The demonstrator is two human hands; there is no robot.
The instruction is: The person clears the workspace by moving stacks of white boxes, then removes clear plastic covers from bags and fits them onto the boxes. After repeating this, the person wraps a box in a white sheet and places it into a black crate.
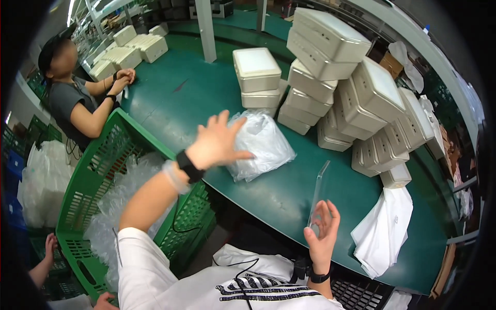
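My left hand [219, 142] reaches over a bundle of clear plastic bags [266, 147] lying on the green table. Its fingers are spread, and the thumb lies over the plastic. Close to the table's near edge, my right hand [324, 227] has its fingers curled around the lower end of a thin clear plastic panel [318, 188]. That panel stands tilted, seen almost edge-on. Beyond the bundle, pale box-shaped units [258, 72] with light tops are stacked.
Taller stacks of pale units [356, 98] lean at the right. White bags [385, 232] lie at the table's right. A green crate [147, 134] holding clear plastic stands against the left edge. A person [77, 88] is across at the left; another's hand [50, 248] shows lower left.
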